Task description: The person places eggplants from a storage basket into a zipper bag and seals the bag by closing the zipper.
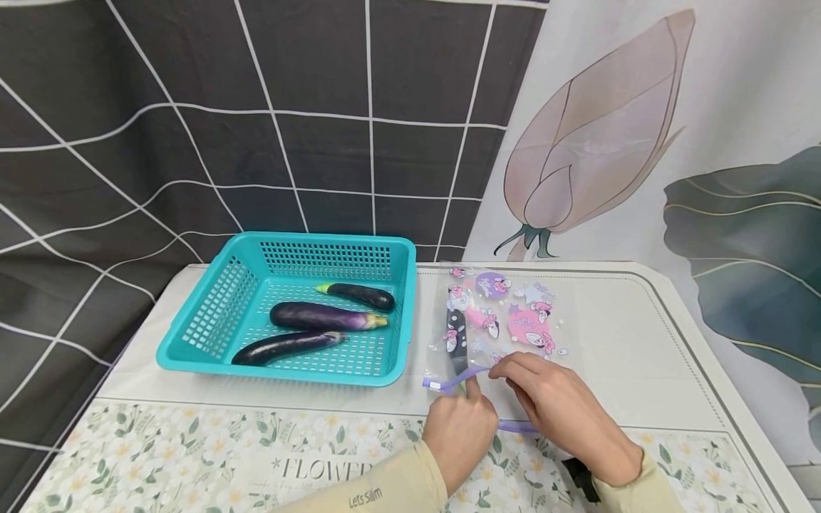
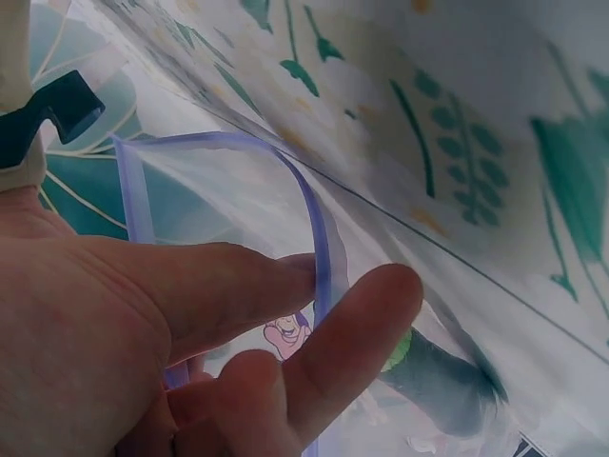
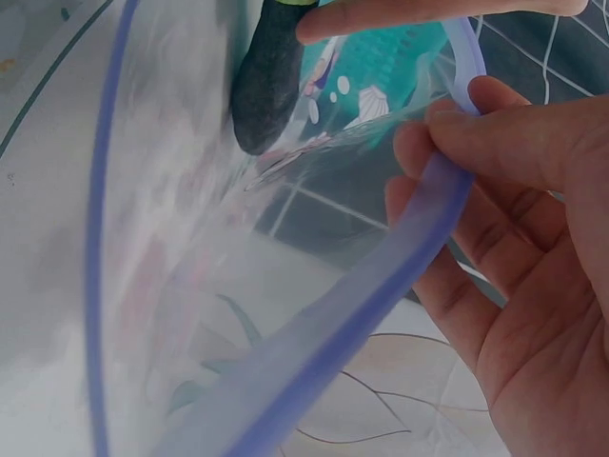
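A clear zip bag [image 1: 531, 326] with pink and purple cartoon prints lies on the table, its purple-edged mouth towards me. Inside, along its left side, is a dark eggplant [image 1: 456, 340], its green stem end near the opening. My left hand [image 1: 460, 427] has the index finger stretched into the mouth; in the right wrist view this finger touches the eggplant's [image 3: 268, 81] green end. With thumb and fingers my right hand [image 1: 554, 399] pinches the purple zip edge [image 3: 419, 219] and holds the mouth apart. The left hand's other fingers are partly hidden in the head view.
Left of the bag stands a turquoise basket [image 1: 285, 376] with perforated walls. It holds three eggplants [image 1: 323, 317]. A floral mat [image 1: 212, 449] covers the table's near part. Behind the table hang a dark grid-patterned cloth [image 1: 321, 149] and a flower-printed curtain [image 1: 596, 128].
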`<state>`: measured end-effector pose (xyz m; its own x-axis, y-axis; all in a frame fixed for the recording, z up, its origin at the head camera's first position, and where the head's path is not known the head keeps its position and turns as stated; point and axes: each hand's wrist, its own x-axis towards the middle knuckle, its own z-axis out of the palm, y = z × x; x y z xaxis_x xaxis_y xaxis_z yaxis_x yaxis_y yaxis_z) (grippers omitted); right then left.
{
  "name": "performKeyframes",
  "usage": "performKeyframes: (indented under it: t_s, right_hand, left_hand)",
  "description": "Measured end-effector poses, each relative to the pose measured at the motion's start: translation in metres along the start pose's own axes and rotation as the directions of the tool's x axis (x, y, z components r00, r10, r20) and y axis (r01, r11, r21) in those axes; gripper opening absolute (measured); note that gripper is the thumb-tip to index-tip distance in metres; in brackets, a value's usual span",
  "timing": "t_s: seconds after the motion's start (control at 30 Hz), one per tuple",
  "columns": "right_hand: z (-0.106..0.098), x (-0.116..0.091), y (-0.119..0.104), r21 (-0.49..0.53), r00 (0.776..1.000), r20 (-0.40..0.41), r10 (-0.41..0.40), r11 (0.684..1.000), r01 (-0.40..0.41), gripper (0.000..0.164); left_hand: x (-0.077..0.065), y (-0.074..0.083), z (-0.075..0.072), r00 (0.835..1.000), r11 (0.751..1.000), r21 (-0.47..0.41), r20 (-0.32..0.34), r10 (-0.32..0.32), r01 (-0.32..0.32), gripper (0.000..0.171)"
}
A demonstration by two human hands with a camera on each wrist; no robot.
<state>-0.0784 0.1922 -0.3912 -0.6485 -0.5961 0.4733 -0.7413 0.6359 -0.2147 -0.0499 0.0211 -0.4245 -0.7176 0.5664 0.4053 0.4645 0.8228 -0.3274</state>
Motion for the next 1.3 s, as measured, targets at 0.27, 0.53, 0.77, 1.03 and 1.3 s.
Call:
performKeyframes:
  t_s: [0.27, 0.53, 0.77, 1.03, 1.3]
  right_hand:
    - [-0.001, 0.000, 0.001, 0.010, 1.000, -0.008, -0.010, 1.000, 0.010, 0.034]
    - [-0.001, 0.001, 0.003, 0.010, 0.998, -0.060, -0.035, 0.999, 0.036, 0.033]
    - [-0.002, 0.001, 0.004, 0.010, 0.997, -0.069, -0.033, 0.999, 0.034, 0.037]
    - [-0.003, 0.001, 0.003, 0.014, 0.997, -0.071, -0.026, 1.000, 0.027, 0.039]
    - [-0.003, 0.003, 0.003, 0.017, 0.997, -0.078, -0.021, 1.000, 0.022, 0.041]
  left_hand:
    - [-0.001, 0.000, -0.002, 1.000, 1.000, -0.022, 0.017, 0.009, -0.009, 0.014]
    - [-0.003, 0.000, -0.010, 0.999, 0.999, -0.032, 0.023, 0.026, -0.026, 0.015]
    - [-0.005, 0.000, -0.015, 0.999, 0.999, -0.025, 0.002, 0.032, -0.032, 0.014]
    - [-0.009, -0.009, -0.025, 0.999, 0.995, -0.098, 0.023, 0.029, -0.027, 0.015]
    - [-0.015, -0.028, -0.041, 0.992, 0.976, -0.217, 0.118, 0.055, -0.029, 0.005]
